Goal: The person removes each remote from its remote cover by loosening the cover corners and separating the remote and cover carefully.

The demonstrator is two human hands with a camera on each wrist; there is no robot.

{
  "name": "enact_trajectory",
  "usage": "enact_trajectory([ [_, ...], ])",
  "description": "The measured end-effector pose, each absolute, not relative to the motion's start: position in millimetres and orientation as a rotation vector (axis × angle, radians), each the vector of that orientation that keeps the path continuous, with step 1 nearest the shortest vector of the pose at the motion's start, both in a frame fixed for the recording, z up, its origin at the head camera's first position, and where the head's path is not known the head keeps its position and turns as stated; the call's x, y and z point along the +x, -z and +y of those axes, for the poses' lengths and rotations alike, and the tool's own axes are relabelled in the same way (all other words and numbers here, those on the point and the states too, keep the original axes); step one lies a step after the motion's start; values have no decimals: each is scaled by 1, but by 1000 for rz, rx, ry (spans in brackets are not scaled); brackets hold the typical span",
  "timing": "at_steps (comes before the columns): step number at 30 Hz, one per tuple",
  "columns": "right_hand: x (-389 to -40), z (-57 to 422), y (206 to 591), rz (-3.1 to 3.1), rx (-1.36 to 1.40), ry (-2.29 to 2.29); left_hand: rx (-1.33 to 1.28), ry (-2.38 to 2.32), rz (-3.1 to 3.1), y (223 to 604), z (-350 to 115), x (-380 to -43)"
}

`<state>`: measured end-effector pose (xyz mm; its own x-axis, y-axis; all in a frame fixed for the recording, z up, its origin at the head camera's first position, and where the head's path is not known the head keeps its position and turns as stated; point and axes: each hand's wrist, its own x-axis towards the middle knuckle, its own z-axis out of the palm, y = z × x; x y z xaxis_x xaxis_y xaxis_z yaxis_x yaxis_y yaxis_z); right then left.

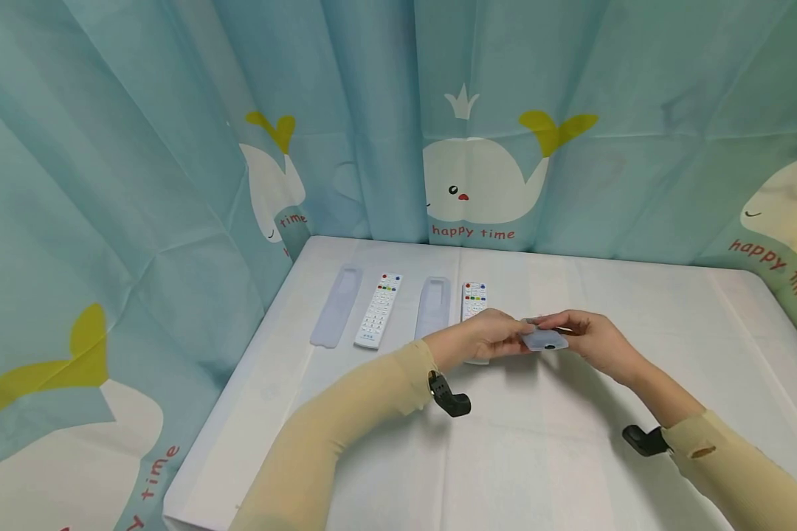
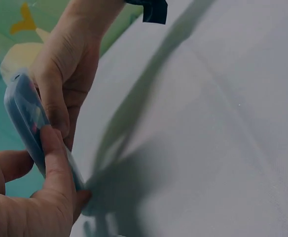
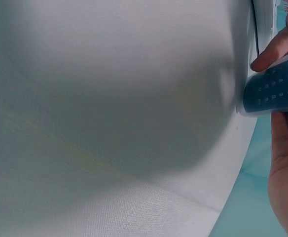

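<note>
My left hand [image 1: 488,338] and right hand [image 1: 598,343] meet above the table, both pinching a dark remote control [image 3: 272,91] in a translucent sleeve [image 1: 544,340]. Rows of keys show through the sleeve in the right wrist view. Seen from the left wrist, the remote [image 2: 33,116] stands tilted, with left fingers [image 2: 57,168] along one side and the right hand [image 2: 67,79] at its upper part. How far the remote sits inside its sleeve I cannot tell. A white remote [image 1: 474,301] lies behind my left hand, partly hidden by it.
On the white table [image 1: 637,310] lie another white remote [image 1: 378,311] and two translucent sleeves, one at the far left [image 1: 336,306] and one between the white remotes [image 1: 433,306]. A blue whale-print curtain [image 1: 372,110] hangs around the table's back and left edges.
</note>
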<state>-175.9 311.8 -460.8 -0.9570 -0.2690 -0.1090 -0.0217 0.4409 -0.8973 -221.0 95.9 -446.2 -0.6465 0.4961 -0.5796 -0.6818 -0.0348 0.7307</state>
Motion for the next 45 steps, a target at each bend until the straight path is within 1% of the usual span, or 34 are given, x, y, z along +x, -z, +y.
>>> enact_trajectory([
  [4, -172, 312, 458, 2463, -276, 1518, -200, -1781, 1418, 451, 98, -219],
  [7, -169, 312, 452, 2478, -242, 1503, -190, -1762, 1436, 453, 101, -217],
  [14, -170, 310, 447, 2208, 14, 1624, -197, -1760, 1433, 456, 103, -214],
  [17, -171, 309, 449, 2099, 51, 1635, -188, -1736, 1463, 457, 104, -212],
  [25, -171, 306, 451, 2085, 7, 1592, -108, -1659, 1630, 459, 103, -208],
  [30, -171, 303, 451, 2120, -23, 1607, 36, -1608, 1828, 458, 103, -207],
  [33, -172, 300, 452, 2196, -80, 1602, 137, -1581, 1950, 456, 102, -206],
  [45, -174, 294, 452, 2562, -198, 1496, 372, -1554, 2302, 453, 98, -212],
])
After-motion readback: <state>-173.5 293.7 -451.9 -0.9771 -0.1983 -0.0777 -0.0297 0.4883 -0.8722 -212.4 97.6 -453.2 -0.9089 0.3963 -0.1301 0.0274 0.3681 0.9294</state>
